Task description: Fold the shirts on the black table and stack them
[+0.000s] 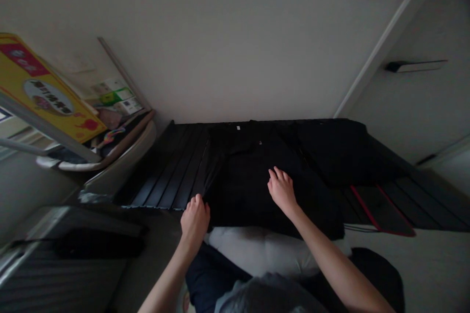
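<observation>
Black pleated garment (249, 181) spread flat, left grip (194, 222) pinching its edge, right grip (282, 190) open on top

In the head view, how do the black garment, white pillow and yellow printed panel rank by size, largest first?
1. The black garment.
2. The white pillow and the yellow printed panel look similar; camera nearness leaves them unranked.

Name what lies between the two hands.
The head view shows a black garment between the left hand and the right hand; its dark cloth fills that stretch.
</observation>
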### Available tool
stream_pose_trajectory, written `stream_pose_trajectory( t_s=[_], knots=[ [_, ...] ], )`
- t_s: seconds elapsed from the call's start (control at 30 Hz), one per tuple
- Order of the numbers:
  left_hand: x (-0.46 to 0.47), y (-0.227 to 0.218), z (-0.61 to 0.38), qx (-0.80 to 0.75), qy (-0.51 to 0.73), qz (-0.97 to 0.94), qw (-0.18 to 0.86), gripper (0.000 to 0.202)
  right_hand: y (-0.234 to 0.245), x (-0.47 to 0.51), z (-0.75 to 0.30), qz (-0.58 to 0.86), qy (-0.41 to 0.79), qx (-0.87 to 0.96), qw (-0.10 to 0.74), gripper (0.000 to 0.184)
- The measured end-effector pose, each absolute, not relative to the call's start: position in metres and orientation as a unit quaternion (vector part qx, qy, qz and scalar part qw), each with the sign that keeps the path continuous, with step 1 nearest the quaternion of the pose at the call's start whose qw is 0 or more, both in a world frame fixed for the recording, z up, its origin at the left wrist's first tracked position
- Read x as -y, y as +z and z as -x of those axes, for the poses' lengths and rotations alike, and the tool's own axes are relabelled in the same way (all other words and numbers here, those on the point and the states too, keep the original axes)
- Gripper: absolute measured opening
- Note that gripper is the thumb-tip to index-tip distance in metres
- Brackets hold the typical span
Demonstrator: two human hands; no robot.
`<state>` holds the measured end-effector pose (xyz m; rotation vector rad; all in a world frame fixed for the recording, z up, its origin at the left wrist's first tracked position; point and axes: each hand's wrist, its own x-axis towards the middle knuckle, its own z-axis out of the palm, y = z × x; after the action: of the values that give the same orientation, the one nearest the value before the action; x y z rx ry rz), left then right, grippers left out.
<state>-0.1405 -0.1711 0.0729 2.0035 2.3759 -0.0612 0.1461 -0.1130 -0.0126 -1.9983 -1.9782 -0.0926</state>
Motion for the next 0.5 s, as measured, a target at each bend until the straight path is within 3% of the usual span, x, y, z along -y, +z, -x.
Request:
stream_pose_trajectory(
  t_s=[0.23,0.37,0.5],
  knots=[
    [0.179,0.11,0.106,-0.739,0.045,-0.67,0.066,0.015,-0.016,0.111,-0.147,0.702,-0.042,0.694,0.158,0.042],
    [0.191,0.095,0.078,-0.681,-0.012,-0.719,0.133,0.017,-0.015,0.112,-0.147,0.7,-0.042,0.695,0.16,0.042],
    [0.203,0.072,0.07,-0.656,-0.061,-0.73,0.184,0.036,-0.014,0.112,-0.148,0.695,-0.045,0.698,0.164,0.042]
  ],
)
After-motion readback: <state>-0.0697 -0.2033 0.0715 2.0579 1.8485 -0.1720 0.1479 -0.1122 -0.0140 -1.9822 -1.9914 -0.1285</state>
